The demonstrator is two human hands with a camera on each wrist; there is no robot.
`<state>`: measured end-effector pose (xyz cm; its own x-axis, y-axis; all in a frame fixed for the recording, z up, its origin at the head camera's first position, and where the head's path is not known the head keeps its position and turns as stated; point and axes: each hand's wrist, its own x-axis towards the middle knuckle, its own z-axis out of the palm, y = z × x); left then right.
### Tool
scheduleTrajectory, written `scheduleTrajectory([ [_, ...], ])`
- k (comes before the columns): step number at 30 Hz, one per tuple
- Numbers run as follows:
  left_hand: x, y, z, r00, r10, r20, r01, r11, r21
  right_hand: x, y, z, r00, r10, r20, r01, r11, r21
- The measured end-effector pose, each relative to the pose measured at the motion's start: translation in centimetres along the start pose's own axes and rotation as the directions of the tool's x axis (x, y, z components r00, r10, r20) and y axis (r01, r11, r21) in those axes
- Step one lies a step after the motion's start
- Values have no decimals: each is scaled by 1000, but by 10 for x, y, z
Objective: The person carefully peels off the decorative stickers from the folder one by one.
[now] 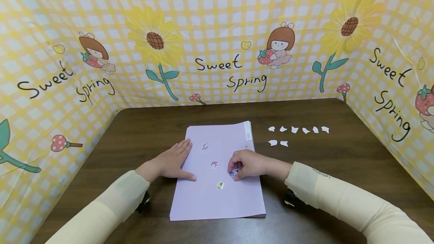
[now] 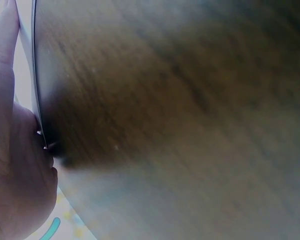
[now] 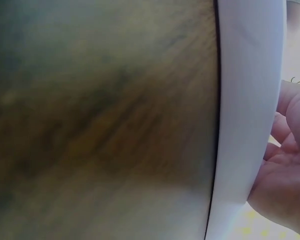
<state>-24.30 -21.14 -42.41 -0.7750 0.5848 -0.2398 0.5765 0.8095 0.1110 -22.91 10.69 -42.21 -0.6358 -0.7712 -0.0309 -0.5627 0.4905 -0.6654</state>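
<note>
A lilac sheaf of paper or folder point(image 1: 200, 206) lies on the table. On it are small cartoon stickers: a pink-and-white one point(image 1: 205, 146) near the top, another pink one point(image 1: 214, 165) in the middle, and a yellow-green one point(image 1: 220, 185) lower down. My left hand point(image 1: 171, 161) rests with spread fingers on the folder's left edge. Over the right half, my right hand point(image 1: 249, 164) has its fingers curled and pinches a small bluish-purple sticker point(image 1: 233, 173) at the lilac surface. The fingers partly cover that sticker. Both wrist views show little but table and folder edge.
Several torn white paper scraps point(image 1: 294, 130) lie in two rows on the dark wooden table point(image 1: 305, 191), right of the folder. A white label point(image 1: 248, 131) is at the folder's top right corner. A yellow checked cloth point(image 1: 217, 29) surrounds the table's back and sides.
</note>
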Motion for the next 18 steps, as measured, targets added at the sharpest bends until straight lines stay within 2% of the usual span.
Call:
scheduleTrajectory([
  [6, -1, 0, 0, 1000, -4, 1, 4, 1000, -5, 1, -2, 0, 1000, 9, 30, -9, 1000, -15],
  [12, 0, 0, 0, 1000, -4, 5, 4, 1000, -6, 0, 2, 0, 999, 27, -19, -27, 1000, -7],
  [18, 2, -2, 2, 1000, -7, 8, 7, 1000, 3, 0, 5, -1, 999, 10, -43, -10, 1000, 9],
])
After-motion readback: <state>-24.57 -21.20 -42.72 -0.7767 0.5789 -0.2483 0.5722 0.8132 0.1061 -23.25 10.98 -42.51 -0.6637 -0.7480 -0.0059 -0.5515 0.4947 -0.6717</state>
